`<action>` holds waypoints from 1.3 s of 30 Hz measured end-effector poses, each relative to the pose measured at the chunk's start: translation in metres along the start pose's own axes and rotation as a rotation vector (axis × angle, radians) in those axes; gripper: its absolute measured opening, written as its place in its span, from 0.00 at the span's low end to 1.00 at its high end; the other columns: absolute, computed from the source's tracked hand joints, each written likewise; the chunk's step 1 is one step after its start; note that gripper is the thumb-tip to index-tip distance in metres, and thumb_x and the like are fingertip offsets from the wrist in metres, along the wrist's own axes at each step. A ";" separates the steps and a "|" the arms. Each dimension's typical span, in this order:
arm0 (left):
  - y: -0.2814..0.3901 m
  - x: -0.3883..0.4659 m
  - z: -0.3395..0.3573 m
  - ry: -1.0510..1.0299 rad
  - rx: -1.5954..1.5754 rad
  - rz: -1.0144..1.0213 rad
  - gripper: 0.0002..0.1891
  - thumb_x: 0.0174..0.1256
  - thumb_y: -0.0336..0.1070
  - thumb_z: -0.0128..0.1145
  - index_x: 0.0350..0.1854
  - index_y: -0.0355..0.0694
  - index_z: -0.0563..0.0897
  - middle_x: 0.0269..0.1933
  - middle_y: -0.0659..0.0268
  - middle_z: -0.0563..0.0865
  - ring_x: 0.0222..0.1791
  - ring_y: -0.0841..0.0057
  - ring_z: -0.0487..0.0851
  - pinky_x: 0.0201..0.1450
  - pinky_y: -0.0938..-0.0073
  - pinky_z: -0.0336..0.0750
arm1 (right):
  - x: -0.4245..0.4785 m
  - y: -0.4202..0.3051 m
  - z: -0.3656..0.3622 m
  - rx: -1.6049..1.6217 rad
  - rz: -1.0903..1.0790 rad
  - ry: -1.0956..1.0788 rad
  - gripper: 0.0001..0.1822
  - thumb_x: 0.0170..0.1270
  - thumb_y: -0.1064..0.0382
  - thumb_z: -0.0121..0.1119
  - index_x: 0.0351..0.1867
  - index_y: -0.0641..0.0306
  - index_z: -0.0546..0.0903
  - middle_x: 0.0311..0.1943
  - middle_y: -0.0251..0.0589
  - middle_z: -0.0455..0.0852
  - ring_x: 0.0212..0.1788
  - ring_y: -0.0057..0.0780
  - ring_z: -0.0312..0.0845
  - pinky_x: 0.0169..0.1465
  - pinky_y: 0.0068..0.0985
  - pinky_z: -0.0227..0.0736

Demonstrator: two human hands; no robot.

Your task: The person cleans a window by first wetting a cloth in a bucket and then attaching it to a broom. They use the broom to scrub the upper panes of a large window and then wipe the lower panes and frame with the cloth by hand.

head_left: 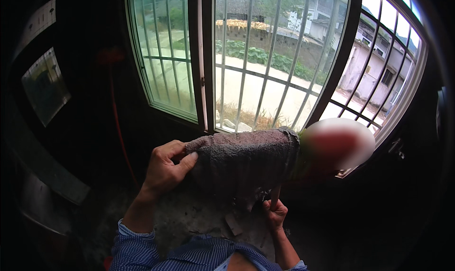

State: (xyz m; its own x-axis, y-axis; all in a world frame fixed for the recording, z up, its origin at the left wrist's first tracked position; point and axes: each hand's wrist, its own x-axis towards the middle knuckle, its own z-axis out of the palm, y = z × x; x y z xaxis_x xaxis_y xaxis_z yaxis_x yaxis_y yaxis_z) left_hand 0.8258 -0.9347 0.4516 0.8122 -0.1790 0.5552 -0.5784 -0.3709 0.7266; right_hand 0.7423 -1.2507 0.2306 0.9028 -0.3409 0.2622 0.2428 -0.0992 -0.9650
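A rough grey and reddish-brown fabric-like sleeve or cover (pixel 249 153) stretches sideways before me at window height, its underside in deep shadow. At its left end my left hand (pixel 172 164) pinches the rumpled edge between thumb and fingers. Lower and to the right, my right hand (pixel 276 212) is closed around a thin wooden-looking stick (pixel 275 194) that rises toward the underside of the cover; whether they join is hidden in the dark. Past the cover's right end is a yellow-green and red thing (pixel 305 157), mostly blurred.
Behind the cover stands a window with metal bars (pixel 249 72) and a dark frame. A red cord or hose (pixel 119 128) hangs at the left. Below, a small brick-like block (pixel 233 224) lies on the dim floor. A curved grey edge (pixel 53 175) is at the lower left.
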 end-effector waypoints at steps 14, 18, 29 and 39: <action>0.018 0.006 0.019 0.334 0.153 -0.030 0.15 0.78 0.36 0.52 0.54 0.29 0.84 0.38 0.64 0.90 0.39 0.82 0.83 0.45 0.80 0.77 | 0.006 -0.009 0.014 0.218 0.022 0.066 0.11 0.67 0.60 0.70 0.30 0.63 0.82 0.24 0.20 0.77 0.27 0.07 0.67 0.32 0.12 0.63; 0.018 0.010 0.030 0.458 0.384 0.080 0.18 0.71 0.30 0.57 0.61 0.32 0.79 0.48 0.58 0.86 0.43 0.75 0.83 0.46 0.75 0.77 | 0.007 0.001 0.014 0.221 -0.004 0.105 0.10 0.67 0.63 0.69 0.29 0.63 0.81 0.24 0.19 0.75 0.28 0.07 0.65 0.32 0.13 0.63; 0.084 0.044 0.144 0.077 0.424 0.657 0.20 0.53 0.38 0.75 0.43 0.33 0.81 0.32 0.58 0.82 0.27 0.65 0.82 0.28 0.70 0.78 | 0.000 0.010 0.030 0.114 -0.021 0.154 0.14 0.64 0.63 0.71 0.25 0.62 0.78 0.22 0.20 0.70 0.28 0.08 0.62 0.30 0.15 0.62; 0.085 0.055 0.156 0.041 0.270 0.609 0.07 0.54 0.27 0.66 0.35 0.36 0.82 0.26 0.57 0.81 0.23 0.62 0.84 0.28 0.70 0.78 | -0.007 0.018 0.022 0.041 -0.085 0.111 0.13 0.67 0.60 0.68 0.28 0.65 0.79 0.20 0.28 0.70 0.24 0.13 0.64 0.28 0.19 0.63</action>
State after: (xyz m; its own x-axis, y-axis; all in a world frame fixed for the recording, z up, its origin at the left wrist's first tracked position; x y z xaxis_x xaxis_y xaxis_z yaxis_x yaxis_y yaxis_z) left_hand 0.8332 -1.1184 0.4811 0.3397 -0.3959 0.8531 -0.8894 -0.4301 0.1546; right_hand 0.7479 -1.2291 0.2113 0.8338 -0.4347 0.3402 0.3334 -0.0948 -0.9380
